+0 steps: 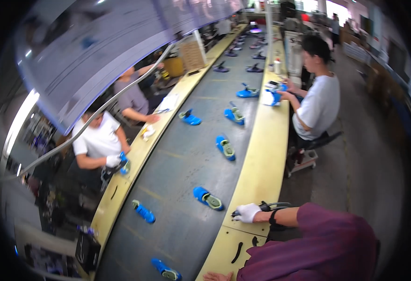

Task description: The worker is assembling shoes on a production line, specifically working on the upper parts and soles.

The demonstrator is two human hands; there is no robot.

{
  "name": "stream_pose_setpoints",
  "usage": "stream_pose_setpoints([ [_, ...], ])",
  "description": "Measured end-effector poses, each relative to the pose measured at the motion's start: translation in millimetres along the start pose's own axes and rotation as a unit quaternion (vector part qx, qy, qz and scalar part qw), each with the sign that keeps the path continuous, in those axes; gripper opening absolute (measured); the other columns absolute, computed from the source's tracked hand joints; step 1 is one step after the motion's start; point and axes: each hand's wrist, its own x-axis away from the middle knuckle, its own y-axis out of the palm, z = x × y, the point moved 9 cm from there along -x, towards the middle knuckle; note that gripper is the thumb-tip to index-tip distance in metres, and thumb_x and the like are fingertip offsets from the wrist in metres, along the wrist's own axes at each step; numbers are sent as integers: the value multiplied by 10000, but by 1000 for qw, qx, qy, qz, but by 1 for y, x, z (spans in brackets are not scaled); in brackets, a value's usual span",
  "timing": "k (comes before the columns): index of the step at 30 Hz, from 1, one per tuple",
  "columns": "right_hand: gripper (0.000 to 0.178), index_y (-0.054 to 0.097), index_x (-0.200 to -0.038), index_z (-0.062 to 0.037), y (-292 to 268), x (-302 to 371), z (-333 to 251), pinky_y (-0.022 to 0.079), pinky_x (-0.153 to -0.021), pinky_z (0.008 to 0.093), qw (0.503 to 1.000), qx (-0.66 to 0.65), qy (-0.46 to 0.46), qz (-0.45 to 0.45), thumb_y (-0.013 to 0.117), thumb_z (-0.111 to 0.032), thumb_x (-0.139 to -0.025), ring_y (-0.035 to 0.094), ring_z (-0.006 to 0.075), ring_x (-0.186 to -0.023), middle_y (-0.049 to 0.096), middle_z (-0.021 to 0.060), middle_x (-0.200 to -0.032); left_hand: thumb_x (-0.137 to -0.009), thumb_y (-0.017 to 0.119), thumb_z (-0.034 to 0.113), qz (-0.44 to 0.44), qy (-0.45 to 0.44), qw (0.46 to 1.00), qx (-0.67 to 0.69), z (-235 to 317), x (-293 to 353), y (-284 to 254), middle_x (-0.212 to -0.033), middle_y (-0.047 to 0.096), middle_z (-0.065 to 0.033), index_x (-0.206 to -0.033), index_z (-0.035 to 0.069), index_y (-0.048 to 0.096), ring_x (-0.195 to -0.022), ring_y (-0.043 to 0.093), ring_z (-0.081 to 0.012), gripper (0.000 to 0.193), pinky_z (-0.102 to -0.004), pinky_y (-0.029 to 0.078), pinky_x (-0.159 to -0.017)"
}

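My right hand [248, 213], in a white glove with a black band at the wrist, rests on the pale yellow bench along the belt. Its fingers are closed over a small dark thing I cannot make out. Lower down, my bare left hand [218, 276] lies on the bench with fingers apart, partly cut off by the bottom edge. Between them on the bench are a curved black strip [237, 253] and a shorter black piece [255, 241]. Nearest on the belt are a blue shoe with a green lining [208, 198] and another blue shoe [166, 269].
The grey conveyor belt [177, 173] carries several more blue shoes and, farther off, dark ones. A person in white [319, 100] sits at the right bench with a blue shoe. Across the belt, a gloved worker [98, 140] holds another. A grey hanging sheet [107, 51] fills the upper left.
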Motion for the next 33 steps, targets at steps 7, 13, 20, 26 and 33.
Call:
stream_pose_setpoints([
  [7,508,713,-1192,-103,-10,14,10,592,-893,510,1000,-9,-5,11,683,-557,-966,742,418,-1037,757,204,-1137,-814,817,610,-41,73,995,-49,70,-48,-11,-1778,39,-236,-1703,62,112,-1632,18,-498,1260,-668,191,-1271],
  [13,433,690,-1144,-78,-14,14,9,589,-873,524,999,-31,-24,37,696,-475,-972,739,421,-1015,749,207,-1096,-796,835,616,-77,96,989,-84,105,-61,-9,-1766,19,-273,-1694,25,88,-1627,4,-513,1310,-678,198,-1263],
  [20,394,690,-1107,-68,-17,17,12,592,-850,520,996,-26,-48,68,707,-438,-970,742,421,-988,750,208,-1070,-774,857,624,-101,87,985,-111,117,-70,-15,-1751,-4,-317,-1684,-17,61,-1622,-12,-530,1368,-689,207,-1253],
  [26,394,708,-1118,-77,-11,10,1,595,-854,511,997,-24,-63,49,696,-440,-966,747,407,-989,759,202,-1067,-756,876,631,-115,24,987,-107,85,-58,-18,-1739,-24,-354,-1675,-54,38,-1618,-26,-544,1420,-699,215,-1245],
  [33,416,711,-1132,-94,-19,12,10,602,-883,502,998,-1,-20,66,685,-480,-979,749,400,-1000,752,195,-1090,-734,897,639,-139,-151,977,-50,-23,44,6,-1725,-47,-397,-1665,-96,11,-1612,-42,-561,1480,-711,224,-1235],
])
